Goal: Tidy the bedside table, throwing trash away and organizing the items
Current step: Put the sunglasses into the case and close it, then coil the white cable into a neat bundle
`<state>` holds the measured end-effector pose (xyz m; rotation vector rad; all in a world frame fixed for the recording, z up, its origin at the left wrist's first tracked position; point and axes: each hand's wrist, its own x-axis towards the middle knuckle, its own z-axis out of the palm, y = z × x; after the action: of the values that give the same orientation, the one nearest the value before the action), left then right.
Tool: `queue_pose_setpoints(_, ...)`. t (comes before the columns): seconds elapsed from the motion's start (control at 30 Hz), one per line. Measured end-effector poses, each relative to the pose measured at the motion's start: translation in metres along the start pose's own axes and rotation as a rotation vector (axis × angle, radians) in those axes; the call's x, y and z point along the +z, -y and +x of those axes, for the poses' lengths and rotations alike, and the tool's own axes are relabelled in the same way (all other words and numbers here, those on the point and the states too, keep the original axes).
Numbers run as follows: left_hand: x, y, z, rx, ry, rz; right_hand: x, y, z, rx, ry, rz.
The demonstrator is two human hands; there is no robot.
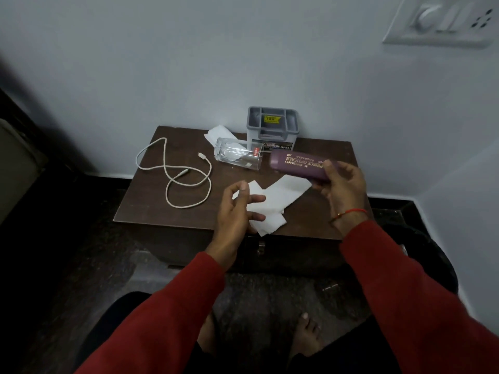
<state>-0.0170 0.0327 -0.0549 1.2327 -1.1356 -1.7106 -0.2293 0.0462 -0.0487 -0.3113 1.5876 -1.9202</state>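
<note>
My right hand (pixel 341 187) grips one end of a purple spectacle case (pixel 297 164) with gold lettering, held just above the dark brown bedside table (pixel 151 201). My left hand (pixel 237 209) hovers open over white paper pieces (pixel 280 198) at the table's front. A clear glass (pixel 237 156) lies on its side near the back, with another white paper (pixel 217 133) behind it. A grey organizer box (pixel 272 128) stands against the wall. A white charging cable (pixel 183 176) lies looped on the left half.
A dark bin or bag (pixel 421 255) sits on the floor to the right of the table. A switch panel (pixel 442 20) is on the wall at upper right. My bare feet (pixel 307 336) rest on the speckled floor below.
</note>
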Motion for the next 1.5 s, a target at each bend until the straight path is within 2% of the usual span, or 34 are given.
queue_pose_setpoints(0.1,-0.002,0.002,0.005,-0.022,-0.039,0.011,0.006,-0.001,0.034,-0.026,-0.036,-0.137)
queue_pose_setpoints(0.33,-0.01,0.0,0.012,-0.025,-0.046,0.021,0.027,-0.024,0.082,0.069,-0.029,-0.353)
queue_pose_setpoints(0.5,-0.013,0.001,0.018,-0.043,-0.052,0.026,0.037,-0.039,0.096,-0.018,-0.093,-0.617)
queue_pose_setpoints(1.17,-0.017,-0.002,0.018,-0.054,-0.064,0.023,0.065,-0.059,0.097,-0.081,-0.021,-0.833)
queue_pose_setpoints(1.33,-0.021,-0.002,0.02,-0.046,-0.091,0.016,0.063,-0.06,0.099,-0.094,-0.031,-0.811)
queue_pose_setpoints(1.4,-0.024,-0.003,0.022,-0.036,-0.112,0.002,0.061,-0.056,0.096,-0.188,-0.104,-0.758)
queue_pose_setpoints(1.47,-0.028,-0.005,0.024,0.017,-0.174,-0.033,0.062,-0.05,0.082,-0.405,-0.13,-0.715)
queue_pose_setpoints(1.5,-0.03,-0.007,0.025,0.059,-0.23,-0.064,0.066,-0.047,0.069,-0.53,-0.086,-0.711)
